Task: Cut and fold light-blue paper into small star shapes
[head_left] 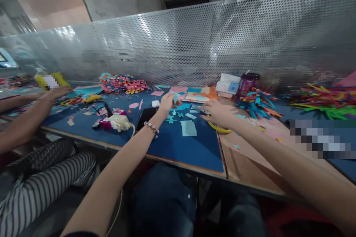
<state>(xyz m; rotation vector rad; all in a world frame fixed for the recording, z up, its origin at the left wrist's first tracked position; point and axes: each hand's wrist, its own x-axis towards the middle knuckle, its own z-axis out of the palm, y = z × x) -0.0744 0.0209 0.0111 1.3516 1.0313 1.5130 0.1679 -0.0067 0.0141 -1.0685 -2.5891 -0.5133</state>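
Note:
My left hand (166, 105) pinches a small piece of light blue paper (175, 96) above the blue table mat. In my right hand (218, 112) is a pair of scissors (219, 129) with yellow handles; the blades point left toward the paper, and some of the fingers are hidden behind the hand. Between and below the hands lie small cut blue paper pieces (171, 119). A pale blue paper square (188, 128) lies nearer the table's front edge. Behind the hands is a stack of pink, orange and blue sheets (213, 93).
A black phone (145, 117), a white case (155, 103) and a power strip (118, 122) with a cable lie left. Paper piles stand behind: pink curls (122, 83) and blue strips (254, 103). A co-worker's arm (33, 118) reaches in at far left. A perforated metal screen (167, 44) bounds the back.

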